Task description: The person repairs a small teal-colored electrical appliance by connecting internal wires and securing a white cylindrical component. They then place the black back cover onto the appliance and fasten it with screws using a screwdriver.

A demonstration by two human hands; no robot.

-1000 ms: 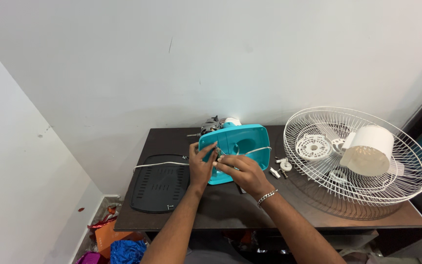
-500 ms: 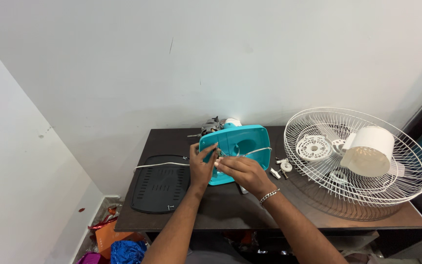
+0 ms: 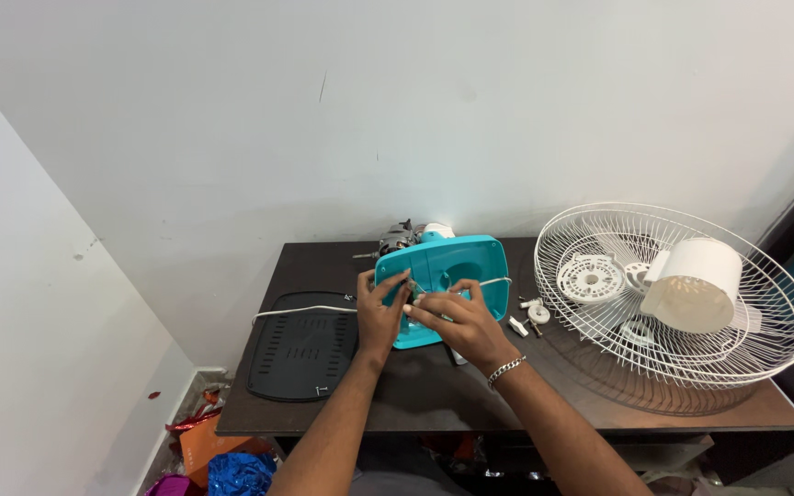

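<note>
My left hand [image 3: 380,312] rests on the left edge of the teal fan housing [image 3: 448,280], fingers curled loosely against it with the thumb up on the face. My right hand [image 3: 457,321] lies over the housing's lower front, fingers bent and pinched together near the middle of the teal panel; I cannot tell what small part they press on. A silver bracelet [image 3: 505,369] sits on that wrist. The housing lies near the back middle of the dark table [image 3: 434,395], with the grey motor [image 3: 397,239] showing behind it. A white cord [image 3: 305,310] runs left from the housing above the black vented cover [image 3: 303,344]. Just right of my hands lie small white parts [image 3: 533,312], and beyond them the white wire fan guard [image 3: 765,349] holds a white motor cover [image 3: 696,285].
</note>
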